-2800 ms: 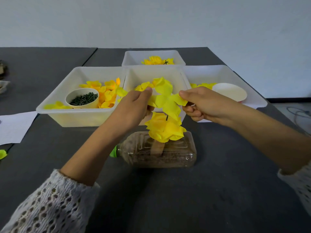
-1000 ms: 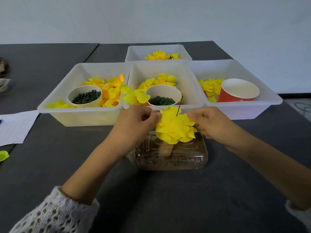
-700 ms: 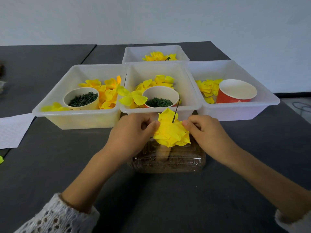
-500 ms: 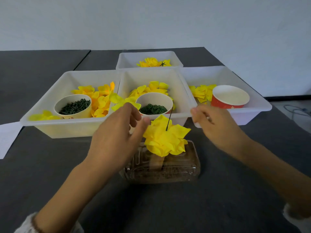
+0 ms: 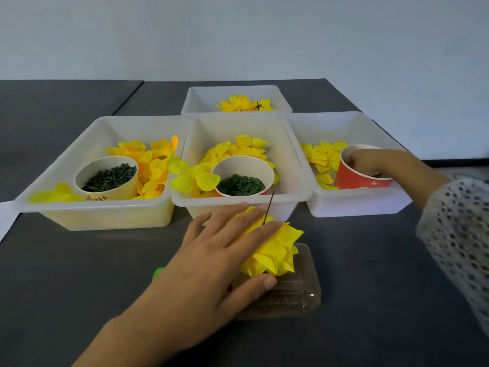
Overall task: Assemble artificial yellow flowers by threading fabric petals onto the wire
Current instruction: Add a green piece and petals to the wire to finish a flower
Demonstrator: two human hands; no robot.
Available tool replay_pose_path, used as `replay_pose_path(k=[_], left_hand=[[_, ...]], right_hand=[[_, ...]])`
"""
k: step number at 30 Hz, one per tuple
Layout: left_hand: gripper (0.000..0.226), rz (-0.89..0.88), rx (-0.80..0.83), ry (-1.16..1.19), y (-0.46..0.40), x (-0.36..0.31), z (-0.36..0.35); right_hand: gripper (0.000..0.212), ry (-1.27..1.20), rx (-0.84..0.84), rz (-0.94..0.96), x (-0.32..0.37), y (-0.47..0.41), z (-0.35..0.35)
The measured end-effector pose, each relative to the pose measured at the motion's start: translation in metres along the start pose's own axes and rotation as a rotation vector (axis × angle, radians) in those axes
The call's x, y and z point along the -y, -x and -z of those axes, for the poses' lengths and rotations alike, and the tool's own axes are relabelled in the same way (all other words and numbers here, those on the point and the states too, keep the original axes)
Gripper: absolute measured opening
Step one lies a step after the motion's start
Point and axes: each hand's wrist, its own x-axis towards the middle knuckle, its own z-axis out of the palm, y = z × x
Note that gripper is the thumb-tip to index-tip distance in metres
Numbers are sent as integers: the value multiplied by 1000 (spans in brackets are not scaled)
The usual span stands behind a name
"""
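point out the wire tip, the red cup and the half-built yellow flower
wire (image 5: 270,203), head view, bare upper stretch
red cup (image 5: 354,178), head view, front wall
yellow flower (image 5: 280,247), head view, outer petals right of the fingers

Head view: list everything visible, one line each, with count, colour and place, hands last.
bins: four, white, three in a row, one behind.
loose petals: many, yellow, in the three front bins.
finished flowers: yellow, in the back bin; count unclear.
cups: three; cream one in the left bin and white one in the middle bin hold dark green bits, red one in the right bin.
flower: one, yellow, on the wire.
wire: one, dark, poking up through the flower.
bottle: one, clear, lying under the flower.
paper: white, at the left edge.
left hand: resting on the flower.
right hand: fingers inside the red cup.
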Motion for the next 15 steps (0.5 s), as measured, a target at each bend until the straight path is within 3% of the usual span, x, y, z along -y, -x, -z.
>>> replay_pose_path(k=[3, 15], left_hand=[[60, -35, -22, -3, -1, 3, -4], [55, -47, -106, -14, -4, 4, -10]], right_hand=[[32, 19, -61, 20, 0, -4, -5], [24, -191, -128, -106, -16, 6, 10]])
